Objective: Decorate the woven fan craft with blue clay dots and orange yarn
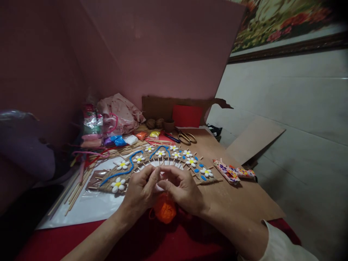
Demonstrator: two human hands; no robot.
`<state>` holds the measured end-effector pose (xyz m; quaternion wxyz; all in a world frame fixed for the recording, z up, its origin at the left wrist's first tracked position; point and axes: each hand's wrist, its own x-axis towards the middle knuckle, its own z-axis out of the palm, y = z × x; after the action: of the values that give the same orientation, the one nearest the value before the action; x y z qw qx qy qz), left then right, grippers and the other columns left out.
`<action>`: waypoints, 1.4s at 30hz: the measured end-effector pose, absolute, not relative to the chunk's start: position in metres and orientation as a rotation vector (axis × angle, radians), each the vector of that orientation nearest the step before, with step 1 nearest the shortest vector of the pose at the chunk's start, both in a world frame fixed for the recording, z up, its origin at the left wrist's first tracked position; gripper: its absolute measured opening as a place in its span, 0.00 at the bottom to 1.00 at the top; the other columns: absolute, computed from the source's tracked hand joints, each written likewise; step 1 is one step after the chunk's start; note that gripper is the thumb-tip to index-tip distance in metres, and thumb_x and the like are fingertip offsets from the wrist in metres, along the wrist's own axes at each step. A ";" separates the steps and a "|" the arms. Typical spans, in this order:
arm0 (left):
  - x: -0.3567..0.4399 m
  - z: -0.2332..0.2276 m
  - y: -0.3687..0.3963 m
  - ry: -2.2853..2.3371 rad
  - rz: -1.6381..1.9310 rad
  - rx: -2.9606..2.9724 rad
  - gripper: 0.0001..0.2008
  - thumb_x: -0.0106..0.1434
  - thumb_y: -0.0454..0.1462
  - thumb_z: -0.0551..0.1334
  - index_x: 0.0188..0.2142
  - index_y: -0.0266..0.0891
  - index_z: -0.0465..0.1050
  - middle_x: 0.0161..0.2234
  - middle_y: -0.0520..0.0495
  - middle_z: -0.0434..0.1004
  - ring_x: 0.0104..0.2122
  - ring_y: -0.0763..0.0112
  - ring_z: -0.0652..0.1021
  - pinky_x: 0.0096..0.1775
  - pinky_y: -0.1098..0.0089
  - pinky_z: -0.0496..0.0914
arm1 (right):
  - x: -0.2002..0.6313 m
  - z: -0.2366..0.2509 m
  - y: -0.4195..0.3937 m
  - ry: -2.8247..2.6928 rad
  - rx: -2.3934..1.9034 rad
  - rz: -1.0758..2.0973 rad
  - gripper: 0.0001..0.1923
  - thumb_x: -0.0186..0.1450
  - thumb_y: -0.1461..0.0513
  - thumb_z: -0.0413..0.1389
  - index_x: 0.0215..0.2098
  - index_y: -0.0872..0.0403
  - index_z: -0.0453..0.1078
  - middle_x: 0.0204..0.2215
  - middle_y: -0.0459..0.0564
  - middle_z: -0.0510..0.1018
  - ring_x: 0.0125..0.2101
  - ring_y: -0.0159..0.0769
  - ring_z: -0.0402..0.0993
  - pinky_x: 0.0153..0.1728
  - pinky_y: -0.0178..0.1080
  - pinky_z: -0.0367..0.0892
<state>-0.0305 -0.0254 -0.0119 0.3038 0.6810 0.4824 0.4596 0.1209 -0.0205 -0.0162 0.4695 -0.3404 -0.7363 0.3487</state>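
Observation:
My left hand (140, 187) and my right hand (185, 188) meet at the fingertips, both pinched closed. What lies between the fingers is too small or hidden to make out. Just below them is a ball of orange yarn (164, 208), partly covered by my hands. Behind the hands lies an arched twine-woven piece (148, 159) with wooden sticks poking out along its edges. It carries white flowers (118, 185) with yellow centres, a wavy blue strip (131, 163) and several blue ovals (203, 178).
Scissors (187, 137), a blue pen (172, 137) and clay packets (117, 140) lie at the back. Thin sticks (77, 188) rest on the left. A flower-patterned cloth item (228, 172) lies on the brown board (244, 201) at right. Behind stands a pink wall (152, 50).

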 end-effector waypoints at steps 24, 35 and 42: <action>-0.041 -0.002 -0.017 1.230 1.269 1.628 0.10 0.56 0.41 0.60 0.23 0.37 0.70 0.20 0.50 0.73 0.22 0.72 0.72 0.26 0.73 0.66 | 0.124 -0.027 -0.014 -1.631 -0.870 0.845 0.08 0.63 0.61 0.53 0.27 0.55 0.67 0.19 0.41 0.65 0.20 0.26 0.58 0.21 0.31 0.55; -0.008 0.092 0.101 1.865 0.972 2.512 0.16 0.65 0.40 0.51 0.29 0.38 0.74 0.27 0.45 0.77 0.30 0.65 0.76 0.31 0.70 0.63 | 0.122 -0.023 -0.015 -1.497 -0.924 0.890 0.10 0.62 0.59 0.52 0.26 0.55 0.65 0.19 0.42 0.64 0.21 0.28 0.58 0.21 0.31 0.56; 0.022 0.048 0.210 1.784 0.659 2.622 0.17 0.57 0.31 0.61 0.46 0.44 0.71 0.49 0.45 0.71 0.48 0.60 0.72 0.41 0.67 0.67 | 0.120 -0.028 -0.012 -1.544 -0.869 0.769 0.10 0.63 0.60 0.50 0.25 0.55 0.66 0.17 0.41 0.59 0.17 0.26 0.55 0.17 0.31 0.51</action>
<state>0.0217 0.2100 0.0482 -0.0486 0.8086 0.5500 0.2032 0.1195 -0.0117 -0.0281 0.5687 -0.3702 -0.6575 0.3274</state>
